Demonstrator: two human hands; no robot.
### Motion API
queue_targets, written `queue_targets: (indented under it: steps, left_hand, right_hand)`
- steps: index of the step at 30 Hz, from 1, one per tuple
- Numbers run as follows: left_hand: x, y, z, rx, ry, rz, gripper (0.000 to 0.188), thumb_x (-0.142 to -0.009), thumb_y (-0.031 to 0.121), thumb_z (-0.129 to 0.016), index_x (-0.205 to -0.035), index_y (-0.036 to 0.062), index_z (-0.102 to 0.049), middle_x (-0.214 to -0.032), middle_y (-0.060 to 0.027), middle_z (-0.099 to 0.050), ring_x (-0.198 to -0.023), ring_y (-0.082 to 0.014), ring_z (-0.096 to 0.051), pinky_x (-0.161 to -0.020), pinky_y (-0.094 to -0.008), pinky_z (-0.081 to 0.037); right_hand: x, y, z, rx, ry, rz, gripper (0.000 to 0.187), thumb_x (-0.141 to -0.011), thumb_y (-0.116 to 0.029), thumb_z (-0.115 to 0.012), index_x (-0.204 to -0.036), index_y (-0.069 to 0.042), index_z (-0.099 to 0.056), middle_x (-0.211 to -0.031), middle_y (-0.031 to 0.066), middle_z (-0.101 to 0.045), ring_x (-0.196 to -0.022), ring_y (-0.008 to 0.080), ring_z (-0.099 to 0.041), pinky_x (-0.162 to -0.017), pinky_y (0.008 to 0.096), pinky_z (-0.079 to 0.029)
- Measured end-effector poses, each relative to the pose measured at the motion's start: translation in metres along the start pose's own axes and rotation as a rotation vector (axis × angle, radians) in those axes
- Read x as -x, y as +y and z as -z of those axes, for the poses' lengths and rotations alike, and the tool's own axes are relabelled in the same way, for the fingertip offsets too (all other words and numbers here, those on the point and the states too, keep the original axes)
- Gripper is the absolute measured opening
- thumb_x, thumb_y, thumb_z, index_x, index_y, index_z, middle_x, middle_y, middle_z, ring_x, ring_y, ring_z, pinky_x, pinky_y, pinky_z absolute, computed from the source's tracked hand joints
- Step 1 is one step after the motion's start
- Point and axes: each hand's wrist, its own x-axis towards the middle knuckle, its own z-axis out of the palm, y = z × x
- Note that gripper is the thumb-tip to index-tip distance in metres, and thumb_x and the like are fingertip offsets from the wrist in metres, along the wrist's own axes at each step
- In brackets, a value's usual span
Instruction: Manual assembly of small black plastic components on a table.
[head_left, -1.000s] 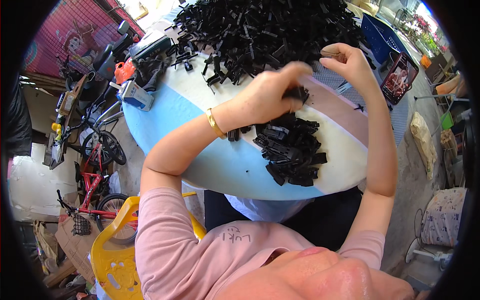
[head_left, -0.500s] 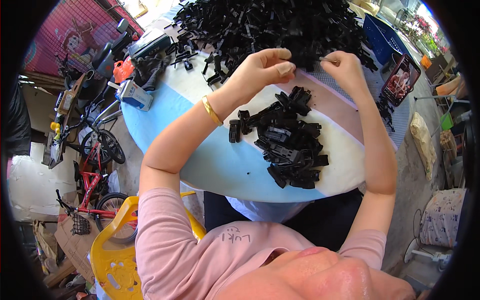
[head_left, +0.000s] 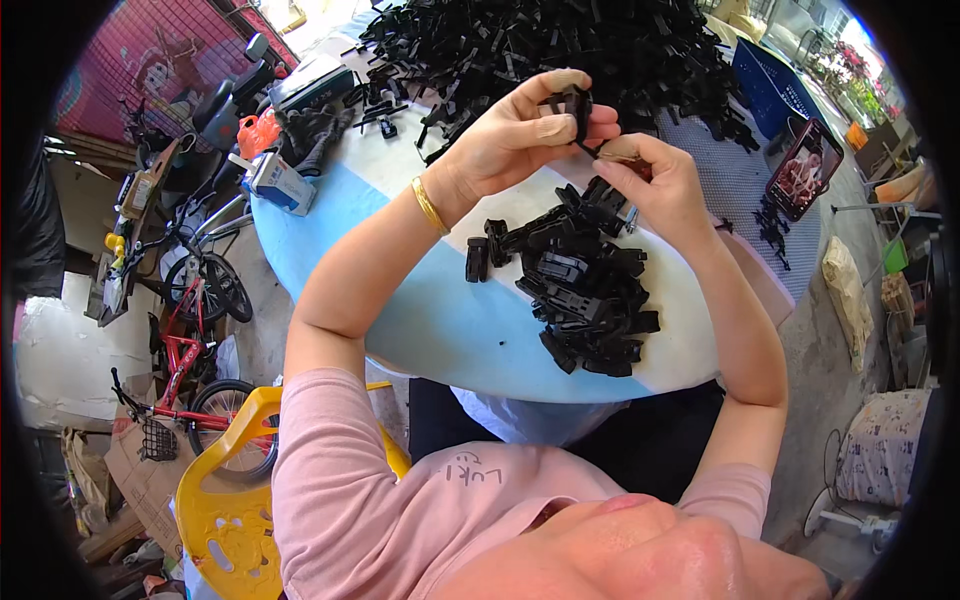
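Cluttered outdoor counter (head_left: 440, 330): a small black plastic clip (head_left: 572, 103) is pinched above the near clip pile (head_left: 585, 285) by the left hand (head_left: 520, 135) and right hand (head_left: 655, 180); parts are best aligned squarely before pressing.

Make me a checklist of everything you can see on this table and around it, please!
Surface: round table with pale blue and white cover.
Job's things: small black plastic part held above the table; near pile of black parts; big heap of black parts at the far side.
Clutter: phone, small box, orange item, dark gloves.
Hands: left hand and right hand both pinch the part; gold bangle on left wrist.
Cables: nothing seen.
Surroundings: red bicycle, yellow chair, blue crate.
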Motion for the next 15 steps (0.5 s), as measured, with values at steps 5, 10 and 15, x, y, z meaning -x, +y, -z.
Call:
queue_targets:
  steps: [5,10,15]
  left_hand:
    - [0.004,0.003,-0.019,-0.288,0.182,-0.028,0.035,-0.078,0.001,-0.062,-0.108,0.0083,-0.046,-0.109,-0.0183,-0.057,-0.096,-0.0269,-0.059,-0.083,-0.0343,-0.049]
    - [0.005,-0.008,-0.038,-0.593,0.252,-0.074,0.035,-0.073,-0.007,-0.065,-0.101,0.0028,-0.046,-0.095,-0.0101,-0.059,-0.084,-0.0160,-0.061,-0.077,-0.0293,-0.052]
    - [0.009,-0.007,-0.046,-0.782,0.329,-0.059,0.032,-0.075,-0.007,-0.063,-0.102,0.0013,-0.046,-0.095,-0.0080,-0.058,-0.087,-0.0119,-0.058,-0.078,-0.0261,-0.050]
  right_hand:
    - [-0.001,-0.003,0.015,-0.183,0.201,-0.077,0.016,-0.085,-0.012,-0.056,-0.095,0.000,-0.061,-0.069,-0.0039,-0.051,-0.055,-0.0003,-0.039,-0.049,0.0140,-0.030]
    - [0.001,-0.013,-0.004,-0.177,0.089,-0.123,0.021,-0.088,-0.016,-0.053,-0.098,0.000,-0.060,-0.066,-0.0036,-0.050,-0.053,-0.0010,-0.037,-0.044,0.0130,-0.025]
    - [0.005,-0.013,-0.008,-0.092,0.129,-0.134,0.020,-0.090,-0.015,-0.051,-0.099,0.000,-0.060,-0.066,-0.0027,-0.051,-0.054,-0.0007,-0.039,-0.044,0.0135,-0.027]
